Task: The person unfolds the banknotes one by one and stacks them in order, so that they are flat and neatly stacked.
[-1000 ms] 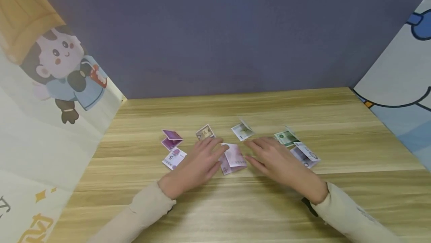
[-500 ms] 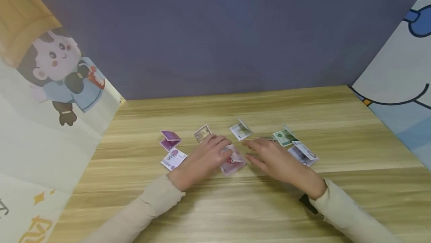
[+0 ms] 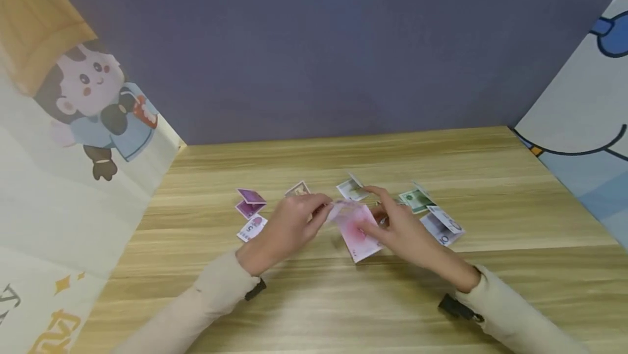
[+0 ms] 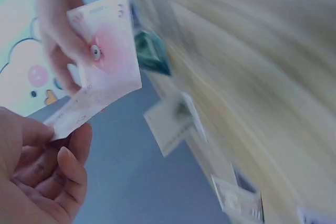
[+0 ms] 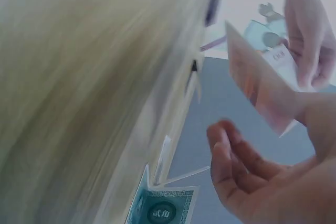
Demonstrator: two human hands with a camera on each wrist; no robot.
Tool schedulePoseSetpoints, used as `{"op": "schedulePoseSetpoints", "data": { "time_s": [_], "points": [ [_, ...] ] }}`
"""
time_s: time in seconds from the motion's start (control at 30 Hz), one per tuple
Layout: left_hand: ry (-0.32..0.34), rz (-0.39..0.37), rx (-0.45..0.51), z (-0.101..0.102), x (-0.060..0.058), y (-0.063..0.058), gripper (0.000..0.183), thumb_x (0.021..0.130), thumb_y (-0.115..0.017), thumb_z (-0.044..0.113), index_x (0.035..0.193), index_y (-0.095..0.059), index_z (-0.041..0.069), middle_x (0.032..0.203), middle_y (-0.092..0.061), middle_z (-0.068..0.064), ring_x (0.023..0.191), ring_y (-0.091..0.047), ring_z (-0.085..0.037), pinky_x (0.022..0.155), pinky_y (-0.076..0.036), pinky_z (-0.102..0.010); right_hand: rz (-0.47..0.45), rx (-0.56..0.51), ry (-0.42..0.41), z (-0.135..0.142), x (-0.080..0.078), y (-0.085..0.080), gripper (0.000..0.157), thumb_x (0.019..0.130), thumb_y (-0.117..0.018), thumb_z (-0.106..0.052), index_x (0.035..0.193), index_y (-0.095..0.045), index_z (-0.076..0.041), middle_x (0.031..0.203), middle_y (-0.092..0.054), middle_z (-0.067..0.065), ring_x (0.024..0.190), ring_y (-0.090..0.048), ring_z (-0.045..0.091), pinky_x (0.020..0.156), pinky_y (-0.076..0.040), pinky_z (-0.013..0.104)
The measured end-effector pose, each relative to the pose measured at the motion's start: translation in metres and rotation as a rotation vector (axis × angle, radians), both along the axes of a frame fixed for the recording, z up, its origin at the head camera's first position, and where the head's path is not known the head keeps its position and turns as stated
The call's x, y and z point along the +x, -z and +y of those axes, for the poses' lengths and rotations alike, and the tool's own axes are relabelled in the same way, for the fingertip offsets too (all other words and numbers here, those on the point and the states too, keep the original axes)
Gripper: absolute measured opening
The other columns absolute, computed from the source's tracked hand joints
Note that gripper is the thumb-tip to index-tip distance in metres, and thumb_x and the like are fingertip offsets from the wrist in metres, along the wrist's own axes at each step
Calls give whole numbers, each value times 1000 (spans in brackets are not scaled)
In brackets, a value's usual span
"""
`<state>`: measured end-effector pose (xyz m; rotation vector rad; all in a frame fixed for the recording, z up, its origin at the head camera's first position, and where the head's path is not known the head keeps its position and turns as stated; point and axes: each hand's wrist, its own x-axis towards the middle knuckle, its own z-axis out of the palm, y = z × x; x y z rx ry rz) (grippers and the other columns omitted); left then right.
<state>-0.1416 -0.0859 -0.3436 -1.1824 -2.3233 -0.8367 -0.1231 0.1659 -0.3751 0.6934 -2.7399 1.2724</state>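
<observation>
A pink banknote (image 3: 360, 239) with a fold across it is lifted between my hands. My left hand (image 3: 289, 220) pinches its folded end between thumb and fingertips, as the left wrist view shows. My right hand (image 3: 407, 228) has its thumb against the printed face of the banknote (image 4: 110, 40). Its other fingers (image 5: 226, 145) are bent and spread away from the thumb, apart from the paper in the right wrist view. Behind the right hand lies a folded grey-green note (image 3: 350, 189). Part of a folded brown note (image 3: 296, 189) shows beyond the left hand.
On the wood-grain table (image 3: 314, 310), a folded purple note (image 3: 251, 203) and a white-violet note marked 5 (image 3: 252, 227) lie at left. At right are a green note (image 3: 416, 200) and a grey-violet note (image 3: 441, 227). A dark partition (image 3: 333, 54) rises behind.
The pink banknote has come up off the table and its fold has opened out. The left hand has taken its end, and the right hand has brought its thumb onto the face.
</observation>
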Motion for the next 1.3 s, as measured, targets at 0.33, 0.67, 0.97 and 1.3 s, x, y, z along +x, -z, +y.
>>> {"op": "schedulePoseSetpoints", "data": {
  "time_s": [0.33,0.67,0.97,1.3],
  "points": [
    [-51,-586,323,-9,14,-4,8,96,-66,9,97,-73,5,77,-68,-4,55,-55,-11,49,-51,-26,-349,-302,-59,17,11,-15,32,94,-71,-24,122,-62,-14,94,-71,11,68,-68,24,56,-57,35],
    [34,-1120,570,-26,25,13,21,98,-61,9,106,-63,-10,90,-71,-9,73,-65,-14,62,-53,-22,-502,-395,-165,17,8,-19,23,93,-70,-16,114,-69,-7,111,-65,16,74,-68,22,59,-58,35],
    [136,-1422,632,-27,29,35,40,102,-54,15,132,-53,-10,117,-67,-16,96,-68,-20,87,-57,-35,-636,-493,-276,17,3,-10,25,95,-65,-10,117,-65,2,104,-68,14,80,-67,16,66,-59,32],
    [169,-1483,720,-27,26,47,46,102,-53,14,140,-44,-11,127,-61,-14,103,-65,-20,93,-54,-34,-627,-369,-236,18,-5,3,27,95,-66,-17,111,-70,6,97,-69,11,77,-64,13,66,-55,26]
  ]
}}
